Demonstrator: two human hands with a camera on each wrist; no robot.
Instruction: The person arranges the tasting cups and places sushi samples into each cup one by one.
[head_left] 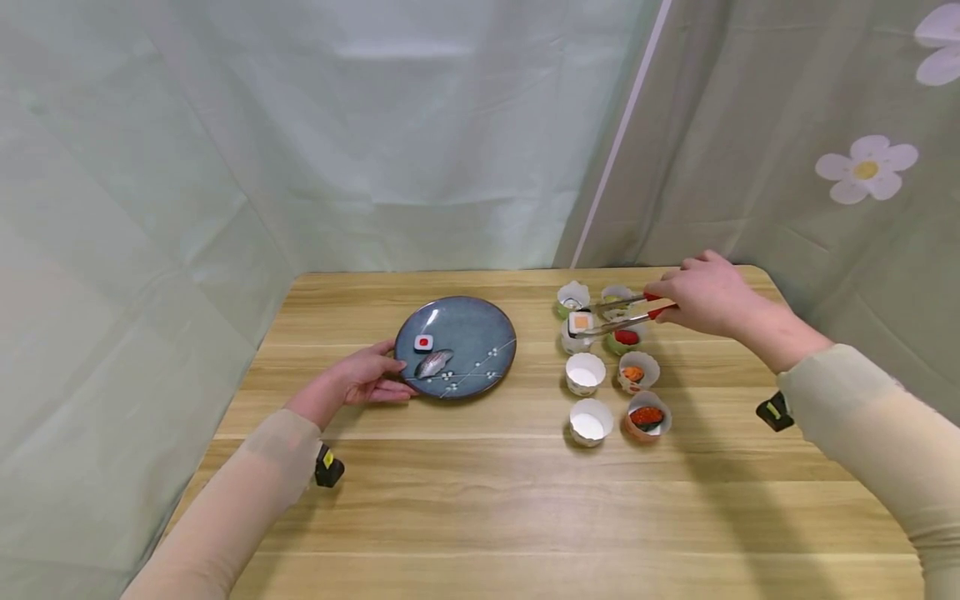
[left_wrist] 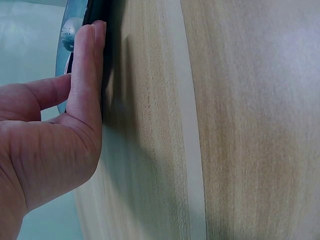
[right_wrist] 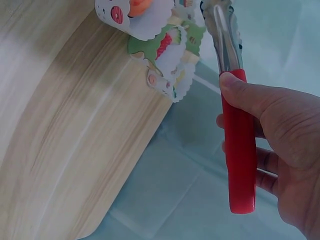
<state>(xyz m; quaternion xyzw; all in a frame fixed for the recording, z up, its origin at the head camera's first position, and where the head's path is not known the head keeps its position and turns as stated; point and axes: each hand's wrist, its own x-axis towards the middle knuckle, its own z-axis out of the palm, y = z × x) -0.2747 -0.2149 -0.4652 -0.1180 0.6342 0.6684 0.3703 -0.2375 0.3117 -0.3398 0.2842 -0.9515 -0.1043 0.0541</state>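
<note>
My left hand (head_left: 367, 375) pinches the rim of a blue-grey round plate (head_left: 457, 321), thumb over the edge and fingers beneath. On the plate lie a small white sushi roll with a red centre (head_left: 423, 342) and a silvery fish sushi piece (head_left: 434, 363). The right hand (head_left: 708, 292) grips metal tongs (right_wrist: 240, 145) by their red handles. Between the tongs' tips is a square sushi roll with an orange centre (head_left: 581, 322), over a white paper cup (head_left: 576, 342) in the left column of cups.
To the right of the plate, paper cups stand in two columns. White cups (head_left: 585, 374) form the near left part. In the right column are cups with red (head_left: 626, 337), orange (head_left: 633, 373) and roe-topped (head_left: 647, 417) pieces. A curtain (head_left: 465, 133) hangs behind the wooden table (head_left: 465, 492).
</note>
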